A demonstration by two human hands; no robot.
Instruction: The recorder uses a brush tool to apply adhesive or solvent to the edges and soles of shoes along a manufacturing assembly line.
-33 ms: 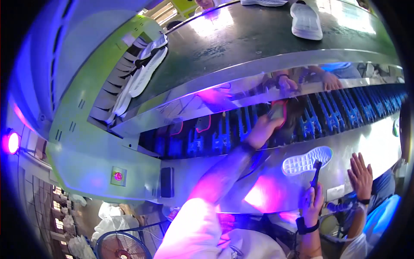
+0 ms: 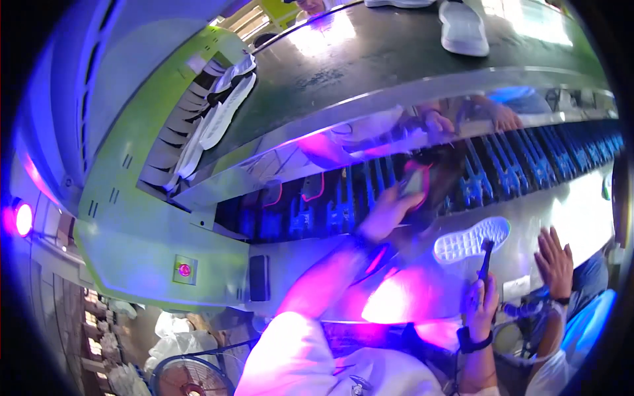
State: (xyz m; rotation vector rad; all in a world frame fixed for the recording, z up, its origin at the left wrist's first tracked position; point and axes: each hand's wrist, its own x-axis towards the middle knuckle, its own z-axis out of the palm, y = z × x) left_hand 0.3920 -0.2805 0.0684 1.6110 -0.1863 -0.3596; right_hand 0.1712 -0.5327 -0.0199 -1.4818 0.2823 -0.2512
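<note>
My left hand (image 2: 391,211) reaches out over the conveyor (image 2: 512,175) and is closed around a dark shoe-shaped piece (image 2: 420,183) with a grey part and a pink-lit edge. The piece is smeared by motion. My right hand (image 2: 485,300), with a dark band at its wrist, grips a thin dark brush (image 2: 486,259) with its tip up. That tip is at the lower edge of a white shoe sole (image 2: 456,248), which lies tread side up on the metal ledge (image 2: 422,310). Whether it touches the sole, I cannot tell.
A co-worker's open hand (image 2: 556,267) lies on the ledge at the right. Beyond the conveyor, a dark table (image 2: 356,63) holds a white sole (image 2: 463,33); more soles (image 2: 228,112) line its left edge. A green machine casing (image 2: 125,244) and a fan (image 2: 189,379) are at left.
My left hand has drawn back slightly to the left and nearer me with the dark piece. My right hand and the brush stay nearly in place. The view has shifted a little.
</note>
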